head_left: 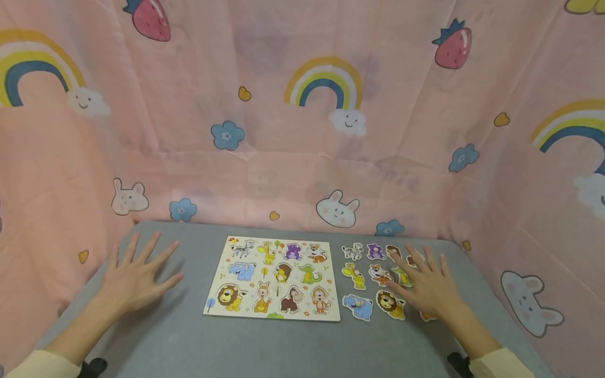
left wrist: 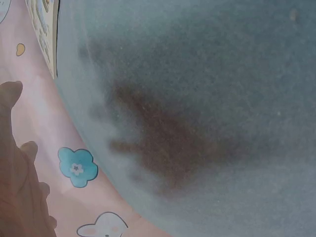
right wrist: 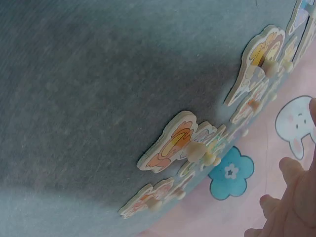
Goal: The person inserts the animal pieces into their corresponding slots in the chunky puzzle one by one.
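Observation:
My left hand (head_left: 134, 278) hovers palm down over the left of the table with fingers spread, holding nothing. To its right lies a puzzle board (head_left: 295, 287) printed with animals. Over the right side, my right hand (head_left: 427, 286) is spread too, above loose animal puzzle pieces with knobs, and covers some of them. Uncovered are a zebra piece (head_left: 352, 251), a purple hippo piece (head_left: 375, 252), a giraffe piece (head_left: 353, 276), a tiger piece (head_left: 379, 275), an elephant piece (head_left: 358, 307) and a lion piece (head_left: 390, 305). A crocodile piece (head_left: 402, 276) is partly hidden.
A grey cloth covers the table (head_left: 264, 346). Behind and on both sides hangs a pink curtain (head_left: 264, 173) printed with rainbows, strawberries, flowers and rabbits. The left wrist view shows a hand's shadow (left wrist: 168, 143) on the cloth.

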`<state>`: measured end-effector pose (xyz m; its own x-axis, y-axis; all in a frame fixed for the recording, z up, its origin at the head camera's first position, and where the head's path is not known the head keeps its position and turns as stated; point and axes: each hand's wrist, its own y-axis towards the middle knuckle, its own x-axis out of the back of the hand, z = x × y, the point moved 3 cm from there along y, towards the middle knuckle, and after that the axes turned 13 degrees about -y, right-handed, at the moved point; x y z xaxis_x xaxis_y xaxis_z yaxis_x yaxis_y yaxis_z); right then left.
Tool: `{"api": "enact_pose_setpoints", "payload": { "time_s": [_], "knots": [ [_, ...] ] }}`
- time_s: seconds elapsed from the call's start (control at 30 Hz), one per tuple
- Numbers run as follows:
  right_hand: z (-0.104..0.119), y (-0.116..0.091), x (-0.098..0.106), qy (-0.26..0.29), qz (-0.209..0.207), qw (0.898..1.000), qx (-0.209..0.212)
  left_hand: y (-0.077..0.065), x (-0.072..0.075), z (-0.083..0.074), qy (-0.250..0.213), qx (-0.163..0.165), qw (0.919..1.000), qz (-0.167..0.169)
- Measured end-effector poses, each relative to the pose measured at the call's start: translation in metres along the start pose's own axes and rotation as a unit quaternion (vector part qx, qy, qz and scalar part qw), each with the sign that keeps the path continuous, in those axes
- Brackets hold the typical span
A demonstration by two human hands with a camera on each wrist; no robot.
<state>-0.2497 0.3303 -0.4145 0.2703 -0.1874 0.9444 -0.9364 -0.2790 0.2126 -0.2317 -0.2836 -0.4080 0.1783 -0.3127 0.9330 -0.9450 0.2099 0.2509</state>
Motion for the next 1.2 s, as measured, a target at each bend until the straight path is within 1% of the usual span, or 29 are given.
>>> {"api": "enact_pose_setpoints", "payload": {
  "time_s": [0.17,0.27,0.33,0.4,0.43,0.47,0.5,0.57,0.63,0.67,0.73,0.83,0.93,1.1,1.2],
  "knots": [
    [-0.001,0.001,-0.002,0.013,0.010,1.000,0.001,-0.002,0.000,0.001,-0.013,0.008,0.9998,0.014],
    [-0.002,0.003,-0.001,0.024,0.018,1.000,0.007,-0.002,0.004,0.001,-0.029,0.013,0.9992,0.025],
    [-0.002,0.005,0.001,0.053,0.023,0.998,0.012,-0.001,0.007,0.000,-0.047,0.009,0.9985,0.027],
    [-0.002,0.007,0.005,0.101,0.017,0.995,0.020,-0.001,0.010,0.000,-0.090,0.003,0.9954,0.033],
    [-0.003,0.008,0.007,0.131,0.014,0.991,0.021,-0.001,0.011,0.000,-0.118,-0.002,0.9924,0.035],
    [-0.003,0.008,0.009,0.165,0.006,0.986,0.024,-0.001,0.012,-0.001,-0.151,-0.008,0.9878,0.038],
    [-0.004,0.009,0.011,0.196,-0.003,0.980,0.026,-0.001,0.013,-0.001,-0.186,-0.013,0.9813,0.045],
    [-0.006,0.009,0.013,0.250,-0.023,0.967,0.028,-0.001,0.013,0.000,-0.254,-0.021,0.9651,0.061],
    [-0.008,0.010,0.014,0.290,-0.036,0.956,0.026,-0.002,0.011,-0.001,-0.307,-0.035,0.9479,0.078],
    [-0.009,0.010,0.014,0.306,-0.044,0.951,0.025,-0.002,0.010,-0.002,-0.327,-0.042,0.9400,0.087],
    [-0.011,0.011,0.012,0.329,-0.049,0.943,0.017,-0.003,0.007,-0.003,-0.361,-0.054,0.9252,0.105],
    [-0.013,0.014,0.009,0.355,-0.050,0.934,0.010,-0.003,0.003,-0.008,-0.399,-0.061,0.9061,0.126],
    [-0.014,0.018,0.005,0.372,-0.044,0.927,0.006,-0.002,-0.002,-0.012,-0.420,-0.059,0.8944,0.141],
    [-0.010,0.024,0.000,0.392,-0.037,0.919,0.004,-0.001,-0.009,-0.018,-0.445,-0.056,0.8782,0.165],
    [-0.006,0.029,-0.002,0.407,-0.030,0.913,0.008,0.000,-0.013,-0.019,-0.453,-0.055,0.8737,0.168]
  ]
}}
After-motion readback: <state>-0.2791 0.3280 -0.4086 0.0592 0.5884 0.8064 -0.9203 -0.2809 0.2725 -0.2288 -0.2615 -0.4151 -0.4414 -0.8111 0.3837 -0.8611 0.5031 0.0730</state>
